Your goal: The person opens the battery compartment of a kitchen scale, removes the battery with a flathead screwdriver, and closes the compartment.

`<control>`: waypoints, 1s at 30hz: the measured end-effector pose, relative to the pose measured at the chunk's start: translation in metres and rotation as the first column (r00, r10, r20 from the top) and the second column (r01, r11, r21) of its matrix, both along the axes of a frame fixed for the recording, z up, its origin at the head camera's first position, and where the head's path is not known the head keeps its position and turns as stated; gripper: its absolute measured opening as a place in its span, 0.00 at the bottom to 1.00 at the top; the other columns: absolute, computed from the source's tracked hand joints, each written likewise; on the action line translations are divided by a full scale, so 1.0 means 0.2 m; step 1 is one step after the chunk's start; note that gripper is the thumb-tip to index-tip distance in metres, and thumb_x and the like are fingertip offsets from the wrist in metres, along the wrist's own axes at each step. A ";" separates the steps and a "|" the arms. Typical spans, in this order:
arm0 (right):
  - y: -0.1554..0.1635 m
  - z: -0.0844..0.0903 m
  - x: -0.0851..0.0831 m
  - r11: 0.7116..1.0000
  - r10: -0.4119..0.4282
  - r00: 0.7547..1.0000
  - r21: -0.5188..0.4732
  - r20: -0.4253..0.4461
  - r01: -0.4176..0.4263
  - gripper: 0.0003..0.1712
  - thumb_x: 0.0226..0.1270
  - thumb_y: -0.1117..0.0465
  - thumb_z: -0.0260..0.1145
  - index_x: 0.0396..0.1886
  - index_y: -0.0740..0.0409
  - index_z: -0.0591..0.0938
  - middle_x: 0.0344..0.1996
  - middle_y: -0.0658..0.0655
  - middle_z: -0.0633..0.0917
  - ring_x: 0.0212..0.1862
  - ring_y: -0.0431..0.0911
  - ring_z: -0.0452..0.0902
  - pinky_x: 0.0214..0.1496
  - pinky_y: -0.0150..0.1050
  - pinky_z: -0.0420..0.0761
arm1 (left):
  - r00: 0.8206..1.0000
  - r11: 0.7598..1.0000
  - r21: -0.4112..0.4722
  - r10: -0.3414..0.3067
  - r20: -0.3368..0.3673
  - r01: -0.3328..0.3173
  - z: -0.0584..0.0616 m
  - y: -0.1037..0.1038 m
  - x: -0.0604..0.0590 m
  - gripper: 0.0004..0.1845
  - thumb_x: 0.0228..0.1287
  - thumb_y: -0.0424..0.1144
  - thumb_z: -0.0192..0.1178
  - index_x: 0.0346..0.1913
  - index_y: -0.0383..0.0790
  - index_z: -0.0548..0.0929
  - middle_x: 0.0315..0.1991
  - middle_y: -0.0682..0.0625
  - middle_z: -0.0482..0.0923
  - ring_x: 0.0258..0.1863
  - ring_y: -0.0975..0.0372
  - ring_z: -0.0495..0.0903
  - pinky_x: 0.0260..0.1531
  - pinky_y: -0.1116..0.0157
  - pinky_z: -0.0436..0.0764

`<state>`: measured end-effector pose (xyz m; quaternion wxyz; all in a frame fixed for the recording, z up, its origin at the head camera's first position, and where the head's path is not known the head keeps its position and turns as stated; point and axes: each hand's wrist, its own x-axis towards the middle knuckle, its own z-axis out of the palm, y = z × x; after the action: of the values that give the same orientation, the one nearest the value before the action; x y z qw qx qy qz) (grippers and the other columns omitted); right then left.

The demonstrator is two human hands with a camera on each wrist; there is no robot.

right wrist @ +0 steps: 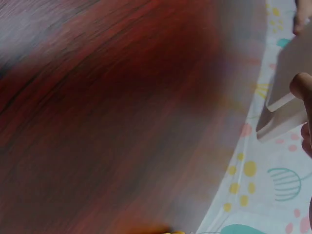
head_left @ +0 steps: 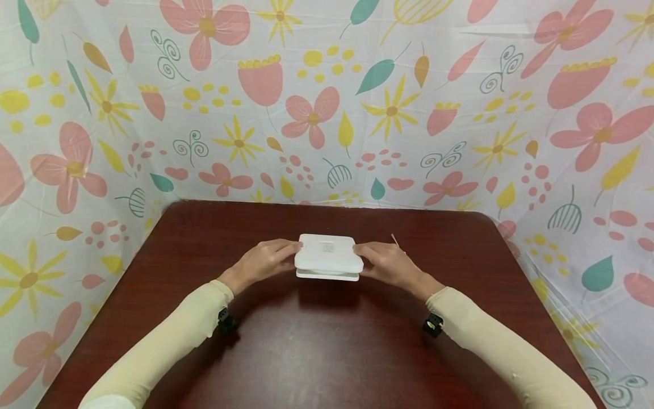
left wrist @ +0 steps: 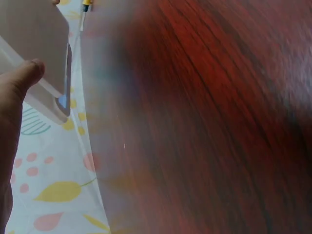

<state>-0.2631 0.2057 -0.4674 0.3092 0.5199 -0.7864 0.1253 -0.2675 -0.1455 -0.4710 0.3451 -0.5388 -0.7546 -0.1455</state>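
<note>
A white, flat, squarish case (head_left: 328,254) of two stacked layers is held above the table, with a narrow gap between the layers at its near edge. My left hand (head_left: 265,261) grips its left side, the thumb on the upper layer. My right hand (head_left: 392,264) holds the right side in the same way. The left wrist view shows the case (left wrist: 41,39) tilted, with a bluish strip between its layers beyond the left thumb (left wrist: 31,70). In the right wrist view the right thumb (right wrist: 301,84) lies against the case (right wrist: 287,73). The fingers underneath are mostly hidden.
Beneath is a dark red-brown wooden table (head_left: 327,352). Just behind my right hand lies a thin rod (head_left: 395,241); the left wrist view shows a yellow-and-black-handled tool, seemingly a screwdriver (left wrist: 86,7). A floral-print sheet (head_left: 327,113) surrounds the back and sides.
</note>
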 end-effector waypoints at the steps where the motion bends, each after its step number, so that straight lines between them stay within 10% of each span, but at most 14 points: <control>1: 0.00 0.00 0.00 1.000 0.013 0.999 0.016 -0.033 -0.013 0.21 0.61 0.55 0.79 0.45 0.63 0.82 0.41 0.58 0.89 0.40 0.49 0.88 0.41 0.43 0.91 | 1.000 1.000 -0.023 0.004 -0.024 -0.005 0.00 0.00 0.00 0.29 0.41 0.35 0.85 0.49 0.34 0.83 0.48 0.44 0.88 0.44 0.55 0.88 0.44 0.63 0.90; 5: -0.01 -0.02 0.00 0.997 0.037 0.989 0.073 -0.145 -0.027 0.20 0.81 0.50 0.56 0.39 0.63 0.81 0.40 0.58 0.90 0.39 0.49 0.88 0.38 0.42 0.91 | 0.993 0.995 -0.096 0.013 -0.118 -0.024 0.01 0.00 0.01 0.24 0.48 0.38 0.82 0.47 0.34 0.83 0.47 0.43 0.88 0.44 0.56 0.88 0.42 0.64 0.90; 10: -0.03 -0.04 0.00 0.994 0.022 0.981 0.110 -0.191 0.000 0.21 0.84 0.52 0.51 0.34 0.62 0.79 0.39 0.59 0.90 0.41 0.49 0.88 0.40 0.42 0.91 | 0.973 0.988 -0.147 0.010 -0.231 -0.045 -0.01 0.00 0.01 0.07 0.75 0.37 0.61 0.43 0.35 0.82 0.45 0.44 0.87 0.43 0.57 0.88 0.35 0.65 0.90; 13: -0.04 -0.06 0.01 0.991 0.026 0.977 0.132 -0.212 0.003 0.21 0.84 0.56 0.49 0.33 0.62 0.79 0.38 0.59 0.90 0.39 0.48 0.88 0.40 0.41 0.91 | 0.954 0.985 -0.159 0.014 -0.300 -0.065 -0.02 0.01 0.01 0.14 0.84 0.35 0.45 0.39 0.37 0.80 0.43 0.45 0.87 0.41 0.58 0.88 0.30 0.65 0.90; 30: -0.05 -0.15 -0.01 0.985 0.059 0.943 0.171 -0.327 -0.002 0.13 0.77 0.67 0.52 0.31 0.63 0.79 0.34 0.57 0.89 0.36 0.47 0.87 0.38 0.39 0.90 | 0.918 0.959 -0.240 0.048 -0.394 -0.153 -0.10 0.04 0.02 0.19 0.84 0.28 0.36 0.39 0.40 0.78 0.42 0.46 0.86 0.36 0.60 0.87 0.20 0.71 0.84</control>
<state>-0.2652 0.1955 -0.4972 0.3896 0.5699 -0.7230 -0.0258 -0.2641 -0.1379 -0.4901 0.4178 -0.5582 -0.7119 0.0836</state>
